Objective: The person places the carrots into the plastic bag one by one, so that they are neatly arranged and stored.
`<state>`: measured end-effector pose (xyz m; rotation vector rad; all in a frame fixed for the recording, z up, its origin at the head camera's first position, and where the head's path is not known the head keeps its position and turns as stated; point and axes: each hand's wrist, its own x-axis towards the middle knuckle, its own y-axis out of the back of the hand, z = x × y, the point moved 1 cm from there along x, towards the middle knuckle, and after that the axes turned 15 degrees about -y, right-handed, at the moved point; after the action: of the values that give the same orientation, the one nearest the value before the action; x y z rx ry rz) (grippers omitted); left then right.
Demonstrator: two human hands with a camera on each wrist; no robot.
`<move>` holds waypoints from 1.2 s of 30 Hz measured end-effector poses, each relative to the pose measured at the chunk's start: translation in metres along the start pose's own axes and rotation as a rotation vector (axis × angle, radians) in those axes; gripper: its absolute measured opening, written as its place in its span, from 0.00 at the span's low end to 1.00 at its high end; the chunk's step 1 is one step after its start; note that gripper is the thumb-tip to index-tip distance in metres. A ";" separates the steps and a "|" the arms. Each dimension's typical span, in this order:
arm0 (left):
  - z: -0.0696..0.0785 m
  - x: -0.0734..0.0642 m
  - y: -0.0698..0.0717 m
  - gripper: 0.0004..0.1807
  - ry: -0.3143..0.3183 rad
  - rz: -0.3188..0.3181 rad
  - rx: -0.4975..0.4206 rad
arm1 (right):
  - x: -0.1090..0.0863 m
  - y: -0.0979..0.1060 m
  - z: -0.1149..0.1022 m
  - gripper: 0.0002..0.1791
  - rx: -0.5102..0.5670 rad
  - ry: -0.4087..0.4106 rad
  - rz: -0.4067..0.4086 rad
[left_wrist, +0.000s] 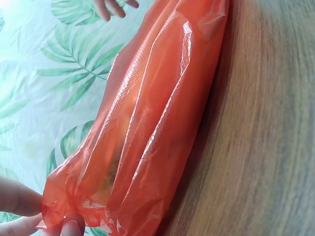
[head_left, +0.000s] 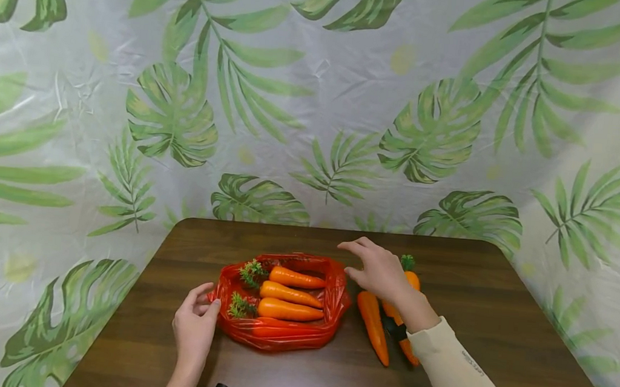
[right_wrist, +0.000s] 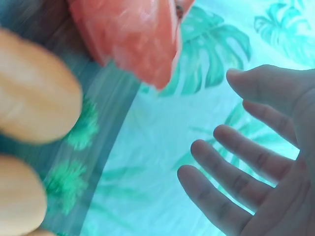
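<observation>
I have the left hand (head_left: 194, 321) pinching the bag (head_left: 298, 342) by its left edge, on the desk (head_left: 273, 382), carrots (head_left: 291, 309) inside, right hand (head_left: 383, 272) near its right side, fingers (right_wrist: 252, 151) spread, loose carrots (head_left: 373, 329) nearby.

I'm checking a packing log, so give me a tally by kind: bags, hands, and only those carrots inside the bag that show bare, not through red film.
Red bag: 1
Hands: 2 (left hand, right hand)
Bare carrots inside the bag: 3
Total: 6
</observation>
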<state>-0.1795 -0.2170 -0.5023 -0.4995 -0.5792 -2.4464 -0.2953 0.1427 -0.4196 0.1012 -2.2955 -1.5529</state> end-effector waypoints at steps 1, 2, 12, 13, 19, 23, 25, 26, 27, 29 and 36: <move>0.000 0.000 0.000 0.18 -0.002 0.003 0.000 | -0.001 0.001 0.004 0.29 0.005 -0.006 0.007; 0.000 0.000 0.000 0.18 -0.002 0.003 0.001 | -0.003 0.001 0.009 0.29 0.008 -0.015 0.015; -0.002 -0.001 0.000 0.18 0.006 -0.005 -0.005 | -0.023 0.000 0.057 0.30 0.052 -0.145 0.037; -0.002 -0.001 0.000 0.18 0.008 -0.008 -0.005 | -0.025 0.000 0.062 0.30 0.058 -0.161 0.035; -0.003 -0.001 0.000 0.19 0.022 -0.017 -0.001 | -0.037 -0.004 0.090 0.31 0.077 -0.248 0.041; -0.003 -0.001 0.000 0.19 0.022 -0.019 -0.005 | -0.042 -0.004 0.103 0.30 0.086 -0.290 0.059; -0.003 0.000 0.000 0.19 0.020 -0.019 -0.008 | -0.044 -0.003 0.108 0.30 0.087 -0.306 0.065; -0.003 0.000 0.000 0.19 0.018 -0.019 -0.010 | -0.046 -0.002 0.111 0.30 0.085 -0.313 0.066; -0.003 0.000 -0.001 0.19 0.017 -0.018 -0.012 | -0.047 -0.002 0.113 0.29 0.083 -0.322 0.065; -0.003 0.001 -0.001 0.19 0.015 -0.017 -0.013 | -0.049 -0.002 0.117 0.29 0.080 -0.340 0.056; -0.004 0.001 0.000 0.19 0.013 -0.018 -0.009 | -0.051 -0.006 0.127 0.30 0.074 -0.374 0.022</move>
<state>-0.1815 -0.2198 -0.5050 -0.4832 -0.5702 -2.4684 -0.2913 0.2657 -0.4802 -0.2128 -2.6267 -1.5857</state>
